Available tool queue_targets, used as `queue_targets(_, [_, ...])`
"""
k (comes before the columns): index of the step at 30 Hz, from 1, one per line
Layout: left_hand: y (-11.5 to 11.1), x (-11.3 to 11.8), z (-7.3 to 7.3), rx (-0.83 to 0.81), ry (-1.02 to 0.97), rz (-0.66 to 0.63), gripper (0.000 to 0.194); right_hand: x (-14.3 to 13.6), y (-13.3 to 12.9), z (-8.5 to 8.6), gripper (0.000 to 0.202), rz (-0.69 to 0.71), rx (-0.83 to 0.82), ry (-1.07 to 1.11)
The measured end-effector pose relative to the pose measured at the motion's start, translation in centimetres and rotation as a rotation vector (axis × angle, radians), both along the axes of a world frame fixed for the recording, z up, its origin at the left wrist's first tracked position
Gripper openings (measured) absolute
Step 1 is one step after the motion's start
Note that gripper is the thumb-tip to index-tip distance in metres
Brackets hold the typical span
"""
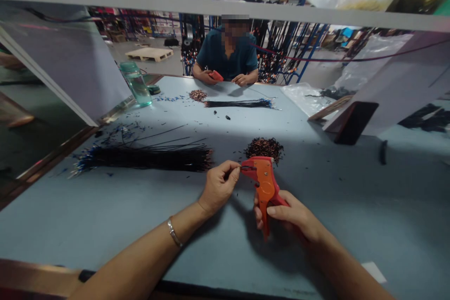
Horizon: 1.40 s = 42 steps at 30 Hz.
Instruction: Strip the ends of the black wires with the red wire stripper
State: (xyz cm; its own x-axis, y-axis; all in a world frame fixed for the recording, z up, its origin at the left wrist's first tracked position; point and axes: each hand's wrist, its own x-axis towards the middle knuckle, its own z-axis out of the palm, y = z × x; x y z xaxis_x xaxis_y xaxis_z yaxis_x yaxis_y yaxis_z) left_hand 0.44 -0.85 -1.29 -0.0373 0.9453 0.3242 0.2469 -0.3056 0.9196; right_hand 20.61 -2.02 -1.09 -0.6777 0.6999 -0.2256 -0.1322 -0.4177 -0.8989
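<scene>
An orange and red wire stripper (265,183) is held by its handles in my right hand (290,213), its jaws pointing left. Pinched at those jaws, my left hand (220,185) has a thin dark wire (242,167) between thumb and forefinger; the wire's far end is hidden in the tool. Left of my left hand lies a thick bundle of black wires (151,157) with blue and white ends. A pile of small dark and copper-coloured scraps (264,147) sits just behind the stripper.
Across the blue-grey table (123,215) sits a person (227,54) holding a red tool (215,75), near a smaller wire bundle (239,103). A green-tinted bottle (137,85) stands at back left. At right a dark phone-like slab (356,123) leans against a panel. A shelf bar crosses above.
</scene>
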Motion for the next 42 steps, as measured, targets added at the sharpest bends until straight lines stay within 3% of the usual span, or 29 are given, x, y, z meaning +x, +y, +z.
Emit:
queue_targets(13, [-0.2,0.0,0.1,-0.006,-0.014,-0.011,0.022,-0.4,-1.1,0.6,0.030,-0.080,-0.009,-0.049])
queue_targets(28, [-0.4,0.1,0.9,0.003,-0.027,-0.018,0.024,-0.8,-1.3,0.7,0.040,-0.103,0.178,-0.141])
queue_targets(33, [-0.2,0.1,0.7,0.004,-0.011,-0.009,0.024,-1.4,-1.5,0.2,0.041,-0.211,0.154,-0.138])
queue_targets(38, [0.2,0.0,0.1,-0.006,-0.003,0.019,0.021,-1.1,-1.3,0.5,0.037,-0.167,0.081,-0.090])
queue_targets(42, [0.5,-0.3,-0.1,-0.025,-0.022,0.066,0.019,-0.2,-0.9,1.6,0.024,-0.309,0.037,0.020])
